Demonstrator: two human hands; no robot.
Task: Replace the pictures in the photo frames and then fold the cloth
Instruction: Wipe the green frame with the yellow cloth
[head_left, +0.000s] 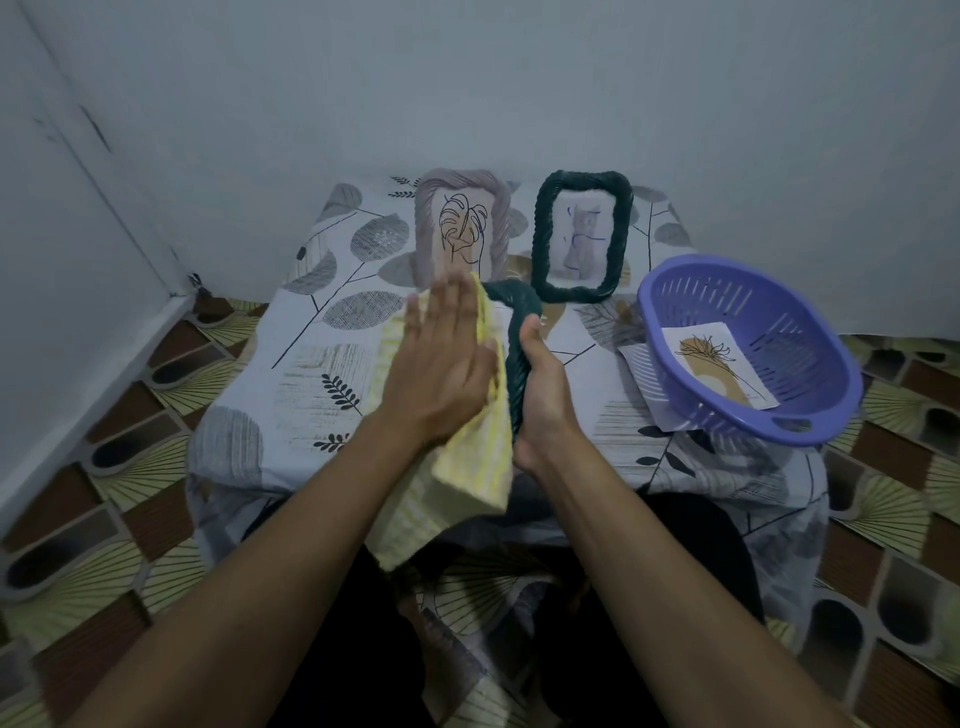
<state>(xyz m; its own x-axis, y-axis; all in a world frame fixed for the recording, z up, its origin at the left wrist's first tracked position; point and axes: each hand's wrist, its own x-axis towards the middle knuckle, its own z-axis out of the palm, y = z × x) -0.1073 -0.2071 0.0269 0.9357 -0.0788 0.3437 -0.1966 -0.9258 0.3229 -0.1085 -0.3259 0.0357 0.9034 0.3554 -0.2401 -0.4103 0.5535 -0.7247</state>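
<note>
On the table (311, 364), 6 o'clock edge: 3 frames, 1 cloth, 1 basket, 2 loose prints.
Pink frame (460, 228) stands at 12 o'clock and green frame (584, 241) at 1 o'clock, both with pictures in. The third frame (514, 358), dark green, is held upright at centre. Left hand (441, 364) is flat, fingers straight and together, pressing the yellow cloth (467, 467) against the third frame's face. Right hand (540, 384) grips that frame's right rim with the thumb on the front; its fingers are hidden behind. The cloth covers most of the third frame, so I can't tell what's in it. Purple basket (748, 353) at 3 o'clock holds one print (722, 369). A second print (638, 364) is mostly hidden under the basket.
</note>
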